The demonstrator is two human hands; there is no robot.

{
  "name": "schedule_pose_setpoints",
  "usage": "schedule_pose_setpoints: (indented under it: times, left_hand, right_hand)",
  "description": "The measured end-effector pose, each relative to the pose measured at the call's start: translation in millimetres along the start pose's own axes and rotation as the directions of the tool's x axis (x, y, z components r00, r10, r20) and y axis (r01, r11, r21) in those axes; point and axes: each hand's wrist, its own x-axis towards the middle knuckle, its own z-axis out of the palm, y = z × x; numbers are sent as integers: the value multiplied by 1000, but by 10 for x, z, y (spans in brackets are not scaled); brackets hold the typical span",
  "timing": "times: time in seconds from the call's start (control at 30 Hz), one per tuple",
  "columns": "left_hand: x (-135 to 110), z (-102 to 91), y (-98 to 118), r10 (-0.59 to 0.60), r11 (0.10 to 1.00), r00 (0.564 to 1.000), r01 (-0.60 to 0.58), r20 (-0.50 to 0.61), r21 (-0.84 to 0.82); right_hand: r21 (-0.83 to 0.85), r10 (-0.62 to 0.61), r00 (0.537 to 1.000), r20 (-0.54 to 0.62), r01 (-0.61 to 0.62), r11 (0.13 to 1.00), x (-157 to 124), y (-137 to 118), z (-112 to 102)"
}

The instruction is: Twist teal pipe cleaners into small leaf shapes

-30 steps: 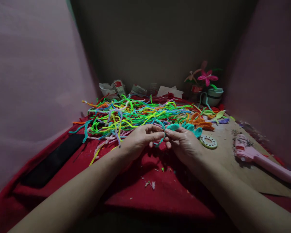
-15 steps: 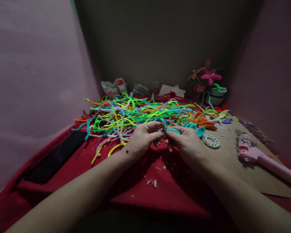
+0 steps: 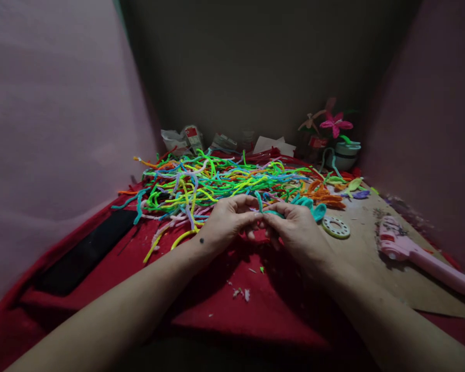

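Observation:
My left hand (image 3: 232, 217) and my right hand (image 3: 294, 225) meet over the red cloth, fingertips touching. Between them is a teal pipe cleaner (image 3: 259, 201), bent, with one end sticking up beside the left fingers. Part of it lies along the right index finger; the rest is hidden. Both hands are closed, thumb against fingers, on this pipe cleaner. Behind the right hand rest several teal pipe-cleaner petals (image 3: 318, 212). A large tangle of many-coloured pipe cleaners (image 3: 217, 181) spreads just beyond my hands.
A black phone-like slab (image 3: 87, 253) lies at left. On the right, a brown board (image 3: 366, 248) bears a round disc with holes (image 3: 336, 227), a pink glue gun (image 3: 418, 253) and orange petals (image 3: 323, 196). A small pot (image 3: 346, 155) with a pink flower (image 3: 336, 124) stands behind.
The right fingers have closed in toward the left fingertips, covering more of the teal pipe cleaner's loop. The whole view has shifted very slightly.

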Motion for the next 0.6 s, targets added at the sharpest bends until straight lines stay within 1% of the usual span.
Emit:
schedule_pose_setpoints:
  times: [0.1, 0.17, 0.2, 0.23, 0.3, 0.33, 0.37, 0.4, 0.43, 0.47, 0.5, 0.53, 0.57, 0.6]
  left_hand:
    - [-20, -3, -63, 164, 977, 986, -158, -30, 147]
    - [-37, -23, -117, 281, 920, 959, -259, -36, 296]
    - [-45, -42, -140, 342, 868, 940, -312, -8, 386]
    - [-52, -67, -157, 403, 796, 914, -372, 40, 478]
    - [-61, -126, -172, 494, 603, 848, -494, 193, 626]
    - [-64, -154, -169, 512, 511, 814, -546, 276, 664]
    - [-66, -175, -158, 511, 443, 788, -584, 343, 680]
    - [-67, -188, -140, 503, 410, 776, -602, 380, 685]
    - [-68, -192, -116, 496, 415, 779, -600, 382, 684]
    - [-68, -188, -85, 490, 461, 800, -575, 346, 677]
    - [-68, -179, -50, 471, 546, 839, -520, 273, 657]
    - [-67, -170, -14, 422, 661, 889, -438, 181, 609]
    - [-65, -163, 21, 338, 782, 936, -336, 95, 525]
    - [-60, -163, 50, 224, 884, 974, -223, 46, 411]
  right_hand:
    - [24, 11, 999, 46, -12, 1000, -2, 1, 2]
    - [75, 20, 996, 83, -26, 997, 8, 20, -10]
    - [115, 39, 994, 105, -51, 992, 17, 34, -19]
    - [166, 71, 988, 136, -93, 982, 29, 50, -29]
    - [276, 153, 965, 213, -209, 938, 60, 81, -48]
    - [320, 184, 951, 249, -260, 911, 76, 95, -56]
    - [353, 201, 941, 274, -293, 889, 90, 105, -63]
    - [377, 208, 935, 288, -310, 873, 102, 111, -67]
    - [387, 208, 934, 289, -313, 867, 109, 112, -70]
    - [382, 201, 939, 279, -300, 874, 112, 107, -71]
    - [363, 182, 948, 261, -271, 892, 109, 97, -69]
    - [324, 156, 958, 240, -231, 918, 102, 83, -66]
    - [268, 120, 970, 212, -176, 947, 91, 68, -60]
    - [192, 66, 981, 180, -100, 976, 77, 53, -53]
